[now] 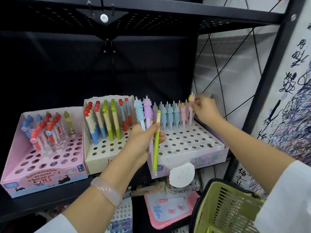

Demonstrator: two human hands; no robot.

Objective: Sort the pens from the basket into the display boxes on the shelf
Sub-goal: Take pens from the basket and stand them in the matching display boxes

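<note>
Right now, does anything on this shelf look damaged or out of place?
The unicorn box has a dark smudge on its hole panel near the front right corner, and its front looks scuffed. The left hand holds a plain green pen with two unicorn pens; it matches nothing in that box.

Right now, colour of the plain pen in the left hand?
Lime green pen, left hand; head view.

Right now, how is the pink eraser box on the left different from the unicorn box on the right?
The pink eraser box has large holes, and its few pens cluster near the back left. The unicorn box has smaller, more numerous holes, with unicorn-topped pens lined along its back row, where the right hand pinches one. Both sit on the same shelf with most front holes empty.
</note>
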